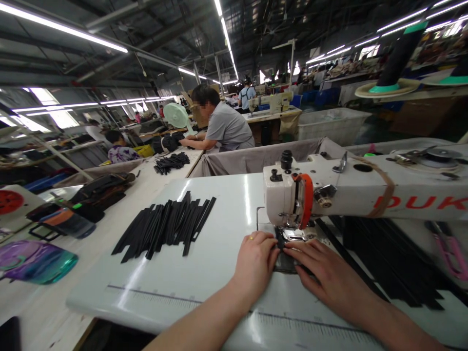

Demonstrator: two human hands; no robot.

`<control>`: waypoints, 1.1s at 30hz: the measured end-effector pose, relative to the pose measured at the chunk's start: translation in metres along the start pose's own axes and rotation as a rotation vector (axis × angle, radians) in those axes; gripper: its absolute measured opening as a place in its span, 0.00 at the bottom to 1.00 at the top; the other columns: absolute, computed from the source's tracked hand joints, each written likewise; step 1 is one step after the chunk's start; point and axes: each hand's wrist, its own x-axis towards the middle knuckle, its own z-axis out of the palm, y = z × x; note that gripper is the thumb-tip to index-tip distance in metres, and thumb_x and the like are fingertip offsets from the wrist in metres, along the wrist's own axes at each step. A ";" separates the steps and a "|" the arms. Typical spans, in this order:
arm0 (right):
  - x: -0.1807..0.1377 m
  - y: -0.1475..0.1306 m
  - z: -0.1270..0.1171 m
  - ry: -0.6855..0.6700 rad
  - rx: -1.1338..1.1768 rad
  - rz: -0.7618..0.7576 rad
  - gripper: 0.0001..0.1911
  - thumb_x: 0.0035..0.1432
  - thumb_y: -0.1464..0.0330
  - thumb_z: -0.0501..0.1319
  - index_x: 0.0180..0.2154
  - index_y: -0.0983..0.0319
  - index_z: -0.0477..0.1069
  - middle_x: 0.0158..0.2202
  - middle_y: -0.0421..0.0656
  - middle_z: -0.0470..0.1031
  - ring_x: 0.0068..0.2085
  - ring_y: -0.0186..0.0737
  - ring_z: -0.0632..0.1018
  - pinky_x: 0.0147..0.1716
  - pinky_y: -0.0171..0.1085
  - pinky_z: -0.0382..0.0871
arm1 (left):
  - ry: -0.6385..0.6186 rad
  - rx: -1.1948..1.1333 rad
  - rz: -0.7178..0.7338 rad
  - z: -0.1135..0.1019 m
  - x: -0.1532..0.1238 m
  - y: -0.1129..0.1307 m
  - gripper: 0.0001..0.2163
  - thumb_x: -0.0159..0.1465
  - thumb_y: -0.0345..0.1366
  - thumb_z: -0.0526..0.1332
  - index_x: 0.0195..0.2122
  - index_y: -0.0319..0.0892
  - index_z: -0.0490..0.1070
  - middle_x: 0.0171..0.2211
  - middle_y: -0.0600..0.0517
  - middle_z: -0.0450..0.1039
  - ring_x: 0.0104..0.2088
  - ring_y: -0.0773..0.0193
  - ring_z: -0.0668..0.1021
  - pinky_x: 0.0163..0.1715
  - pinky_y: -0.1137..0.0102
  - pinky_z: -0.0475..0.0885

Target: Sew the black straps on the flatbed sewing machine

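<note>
A white sewing machine (285, 200) stands on the pale table, its presser foot (295, 236) down near a small dark piece of fabric (281, 242). My left hand (256, 256), with a ring on one finger, holds that black fabric strip from the left, fingers bent and thumb close in. From the right, my right hand (321, 273) grips the same strip at its fingertips, just in front of the foot. Most of the strip is hidden by my fingers and the machine. To the left lies a pile of black fabric strips (166, 224).
Longer black strips (391, 263) lie right of my right hand, beside pink-handled scissors (451, 253). A purple-teal bottle (40, 261) and a dark jug (69, 222) sit on the left table. Ahead, a person in grey (230, 126) works near a green fan (176, 116).
</note>
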 end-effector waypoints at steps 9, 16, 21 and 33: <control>0.002 -0.002 0.000 -0.021 -0.010 0.019 0.21 0.64 0.72 0.54 0.58 0.61 0.68 0.55 0.47 0.74 0.51 0.49 0.74 0.51 0.51 0.71 | -0.031 0.031 0.102 0.006 0.005 0.001 0.06 0.67 0.28 0.59 0.42 0.41 0.74 0.48 0.47 0.77 0.51 0.57 0.76 0.52 0.58 0.72; 0.002 -0.005 -0.002 -0.047 -0.032 0.043 0.21 0.63 0.73 0.55 0.56 0.64 0.69 0.55 0.50 0.73 0.50 0.49 0.73 0.51 0.52 0.71 | -0.070 0.078 0.154 0.007 0.008 -0.004 0.08 0.69 0.28 0.56 0.41 0.40 0.74 0.47 0.46 0.77 0.50 0.55 0.76 0.51 0.58 0.72; 0.006 -0.010 -0.006 -0.035 -0.021 0.051 0.19 0.62 0.74 0.55 0.54 0.64 0.70 0.53 0.49 0.74 0.50 0.48 0.73 0.51 0.51 0.71 | -0.069 0.103 0.184 0.010 0.006 -0.004 0.08 0.68 0.28 0.55 0.43 0.40 0.74 0.47 0.46 0.77 0.50 0.54 0.76 0.51 0.58 0.73; -0.060 0.007 -0.023 0.090 -0.516 0.570 0.12 0.64 0.69 0.53 0.40 0.67 0.74 0.32 0.51 0.75 0.29 0.48 0.78 0.28 0.44 0.74 | -0.122 -0.025 0.155 -0.006 0.047 -0.030 0.16 0.60 0.44 0.68 0.47 0.44 0.75 0.50 0.46 0.74 0.57 0.47 0.70 0.59 0.52 0.64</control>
